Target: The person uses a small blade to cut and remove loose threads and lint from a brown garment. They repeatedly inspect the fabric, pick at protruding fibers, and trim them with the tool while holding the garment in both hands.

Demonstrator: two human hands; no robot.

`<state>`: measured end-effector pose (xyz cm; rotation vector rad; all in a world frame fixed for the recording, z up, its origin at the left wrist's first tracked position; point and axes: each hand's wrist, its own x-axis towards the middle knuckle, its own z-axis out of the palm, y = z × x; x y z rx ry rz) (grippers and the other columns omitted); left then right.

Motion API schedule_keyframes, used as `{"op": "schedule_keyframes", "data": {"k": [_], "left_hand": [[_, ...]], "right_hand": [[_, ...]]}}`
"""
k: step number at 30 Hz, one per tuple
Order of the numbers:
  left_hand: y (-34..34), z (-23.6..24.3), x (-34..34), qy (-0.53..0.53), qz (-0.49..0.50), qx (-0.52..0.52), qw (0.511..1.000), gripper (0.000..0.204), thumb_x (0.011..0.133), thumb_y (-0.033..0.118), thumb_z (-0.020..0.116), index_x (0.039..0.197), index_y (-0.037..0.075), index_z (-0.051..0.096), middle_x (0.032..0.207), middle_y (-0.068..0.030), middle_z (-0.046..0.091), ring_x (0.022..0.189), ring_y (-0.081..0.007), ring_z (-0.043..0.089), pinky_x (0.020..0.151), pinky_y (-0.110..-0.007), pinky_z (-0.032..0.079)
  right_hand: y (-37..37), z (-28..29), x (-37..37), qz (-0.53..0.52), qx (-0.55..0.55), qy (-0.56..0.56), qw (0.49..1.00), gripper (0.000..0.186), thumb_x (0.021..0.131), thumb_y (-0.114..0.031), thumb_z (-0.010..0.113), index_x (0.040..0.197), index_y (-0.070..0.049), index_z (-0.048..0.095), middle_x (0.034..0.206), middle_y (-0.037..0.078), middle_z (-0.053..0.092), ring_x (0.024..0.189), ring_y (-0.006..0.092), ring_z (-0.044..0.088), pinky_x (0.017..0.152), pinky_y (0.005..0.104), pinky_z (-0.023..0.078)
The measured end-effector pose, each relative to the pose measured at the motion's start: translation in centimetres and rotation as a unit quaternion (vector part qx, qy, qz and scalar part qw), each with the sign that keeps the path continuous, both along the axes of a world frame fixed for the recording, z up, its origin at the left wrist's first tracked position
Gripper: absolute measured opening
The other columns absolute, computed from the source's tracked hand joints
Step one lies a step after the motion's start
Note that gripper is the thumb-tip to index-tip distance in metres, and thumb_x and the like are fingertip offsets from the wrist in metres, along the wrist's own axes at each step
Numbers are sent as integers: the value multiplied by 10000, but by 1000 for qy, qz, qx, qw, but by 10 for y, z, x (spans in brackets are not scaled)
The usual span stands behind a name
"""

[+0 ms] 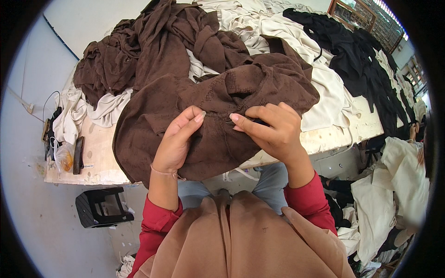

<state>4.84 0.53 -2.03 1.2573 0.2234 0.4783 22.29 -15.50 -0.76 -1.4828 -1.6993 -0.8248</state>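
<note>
A tan scarf (259, 231) drapes nearest, below both hands. At the left, a plastic bag (63, 157) sits by the table's (104, 160) end, with bare board beside it giving some room. The left hand (176, 134) has thumb and forefinger pressed together on the brown cloth (157, 106), seemingly to keep that spot steady; the cloth lies across the middle of the table, its near edge drooping over the front. The right hand (276, 125) is curled, thumb and forefinger pinching a small thin-tipped tool (229, 122), probably so its point faces the pinched spot. Farther right, white cloth (327, 102) and black cloth (354, 60) crowd the back, leaving a narrow bare strip along the front edge
</note>
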Motion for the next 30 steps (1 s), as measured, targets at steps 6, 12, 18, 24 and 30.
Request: {"op": "schedule_keyframes", "data": {"k": [6,12,18,24,30], "left_hand": [[2,-3,0,-1,-8,1,1000,135,1039,193,559,950,91,557,917,86,515,884,-18,441,843,-192,353],[2,-4,0,-5,-3,10,1000,136,1036,191,562,944,92,556,903,89,496,869,-16,427,828,-189,344],[2,-4,1,-3,-4,0,1000,134,1037,190,561,949,89,563,908,88,505,873,-17,434,829,-190,348],[2,-4,0,-6,-8,7,1000,136,1037,193,561,949,89,567,906,89,508,874,-17,436,829,-190,351],[3,-5,0,-5,3,19,1000,141,1036,200,563,947,91,566,900,91,494,869,-16,429,828,-190,350]], "right_hand": [[1,-2,1,-9,-11,-10,1000,214,810,-171,742,1001,-265,765,793,-93,629,591,101,533,528,283,339],[5,3,2,110,19,181,977,265,740,-153,799,995,-212,759,765,-57,622,575,147,536,535,288,353],[-2,6,3,77,-55,177,980,396,636,-78,777,1012,-201,752,682,-13,551,578,180,541,542,305,356],[5,-2,-1,94,-55,213,971,305,663,-23,740,937,-155,711,701,-10,565,578,171,530,568,286,376],[-17,6,10,355,-50,479,801,64,917,-83,678,878,-37,656,805,29,631,681,120,544,608,267,407]]}}
